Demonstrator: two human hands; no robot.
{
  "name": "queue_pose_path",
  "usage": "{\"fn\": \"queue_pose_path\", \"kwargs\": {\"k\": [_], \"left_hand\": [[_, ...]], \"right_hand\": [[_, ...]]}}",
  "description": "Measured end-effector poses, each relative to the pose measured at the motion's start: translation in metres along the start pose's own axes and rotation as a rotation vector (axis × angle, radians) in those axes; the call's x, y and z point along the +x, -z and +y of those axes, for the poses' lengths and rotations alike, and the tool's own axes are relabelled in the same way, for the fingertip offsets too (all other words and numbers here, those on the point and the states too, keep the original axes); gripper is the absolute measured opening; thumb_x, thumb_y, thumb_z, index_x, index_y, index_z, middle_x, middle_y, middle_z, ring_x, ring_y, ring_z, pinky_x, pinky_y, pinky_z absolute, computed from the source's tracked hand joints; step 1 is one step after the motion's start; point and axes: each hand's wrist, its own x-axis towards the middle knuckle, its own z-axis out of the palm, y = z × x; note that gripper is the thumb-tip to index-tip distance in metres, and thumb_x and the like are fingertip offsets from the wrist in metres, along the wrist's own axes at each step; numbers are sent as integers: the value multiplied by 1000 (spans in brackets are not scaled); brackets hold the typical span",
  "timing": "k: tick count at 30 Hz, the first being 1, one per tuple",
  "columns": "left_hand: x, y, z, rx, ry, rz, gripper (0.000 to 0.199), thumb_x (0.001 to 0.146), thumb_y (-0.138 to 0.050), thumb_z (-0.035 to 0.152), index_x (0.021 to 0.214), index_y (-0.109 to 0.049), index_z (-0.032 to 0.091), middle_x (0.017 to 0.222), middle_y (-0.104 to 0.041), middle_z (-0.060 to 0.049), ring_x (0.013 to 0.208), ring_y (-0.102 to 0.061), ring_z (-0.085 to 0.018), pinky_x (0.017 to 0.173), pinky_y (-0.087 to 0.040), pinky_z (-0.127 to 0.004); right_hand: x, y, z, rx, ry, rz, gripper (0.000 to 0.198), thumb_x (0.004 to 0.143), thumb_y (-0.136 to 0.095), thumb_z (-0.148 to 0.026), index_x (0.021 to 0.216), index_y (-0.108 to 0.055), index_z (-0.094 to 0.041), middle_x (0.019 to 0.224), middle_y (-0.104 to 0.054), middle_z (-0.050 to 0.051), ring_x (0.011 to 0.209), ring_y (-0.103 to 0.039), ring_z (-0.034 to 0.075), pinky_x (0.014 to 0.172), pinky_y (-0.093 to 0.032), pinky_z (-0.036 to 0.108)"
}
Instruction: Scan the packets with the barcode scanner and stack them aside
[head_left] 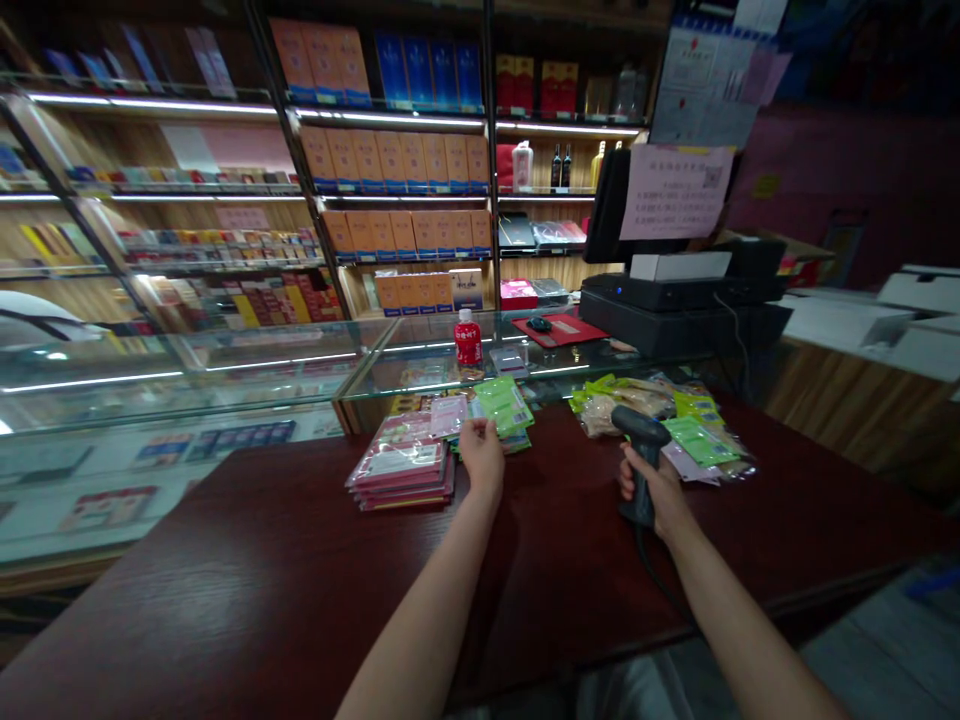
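My left hand is closed in a pinch at the lower edge of a light-green packet, its fingertips partly hidden from me. A small pale-pink packet lies just left of those fingers, on the edge of a stack of pink flat packs in clear wrapping. More green packets show beneath the held one. Wrapped round the handle of a dark grey barcode scanner is my right hand. The scanner stands upright, head at the top, and its cable trails down over the table. Behind it lies a pile of green and clear packets.
A red bottle with a white cap stands on the glass counter beyond the dark red table. A mouse rests on a red pad near a monitor bearing a paper notice. Lit shelves of boxes line the back.
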Motion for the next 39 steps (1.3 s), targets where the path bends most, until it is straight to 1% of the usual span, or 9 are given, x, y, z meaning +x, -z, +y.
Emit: {"fn": "queue_pose_path", "kwargs": {"k": [4,12,15,19,22,24,26,33,39], "left_hand": [[26,19,16,168,101,45,3,79,-53,18,80,-52,15,64,-51,4,40,-52,-9,41,-43,-20],[54,13,27,350,129,-101,16,83,-53,22,89,-62,10,78,-66,-6,54,-65,-16,55,-49,-26],[49,18,36,688,-62,-140,23,86,-51,28,88,-66,11,86,-68,-10,76,-67,-22,70,-51,-31],[33,26,40,1120,-420,-132,27,85,-54,30,102,-68,14,107,-64,-15,108,-57,-28,95,-42,-39],[24,25,32,1211,-568,-311,29,86,-54,24,112,-64,18,121,-59,-12,116,-52,-25,99,-39,-35],[24,21,25,1246,-597,-430,30,87,-50,18,114,-63,18,126,-57,-12,117,-51,-22,100,-38,-32],[26,16,19,1274,-594,-469,32,89,-44,14,115,-62,17,128,-56,-13,118,-52,-21,100,-37,-32],[28,4,16,1311,-622,-464,32,90,-38,10,111,-61,15,120,-59,-15,118,-51,-22,99,-39,-34],[5,2,18,1230,-748,-394,37,88,-42,14,123,-55,17,134,-50,-15,132,-37,-27,109,-30,-42]], "right_hand": [[-1,-1,0,-8,-2,6,39,66,-80,-40,90,-56,-20,51,-50,-7,40,-43,7,34,-35,17],[0,2,1,2,-5,24,40,66,-80,-41,90,-56,-20,52,-51,-7,40,-43,7,34,-36,17],[-1,2,0,7,-9,21,40,66,-80,-40,91,-56,-20,52,-51,-8,41,-44,7,34,-37,17],[-1,1,-1,0,-4,12,40,66,-80,-41,90,-56,-20,53,-51,-7,41,-43,7,34,-36,17],[-1,2,0,-5,-7,-6,40,66,-79,-41,90,-56,-20,52,-50,-7,40,-43,7,34,-36,18],[-1,2,0,-2,-9,-5,40,66,-79,-41,91,-56,-20,53,-51,-7,40,-43,7,34,-37,18],[-1,2,0,7,-10,-2,39,67,-79,-41,90,-56,-20,53,-50,-7,41,-43,7,35,-36,18],[-1,2,-1,10,-7,12,37,68,-78,-40,90,-56,-21,54,-51,-7,41,-43,7,35,-36,18],[0,1,2,21,-17,20,42,64,-80,-42,90,-55,-21,52,-51,-8,40,-44,8,35,-36,18]]}}
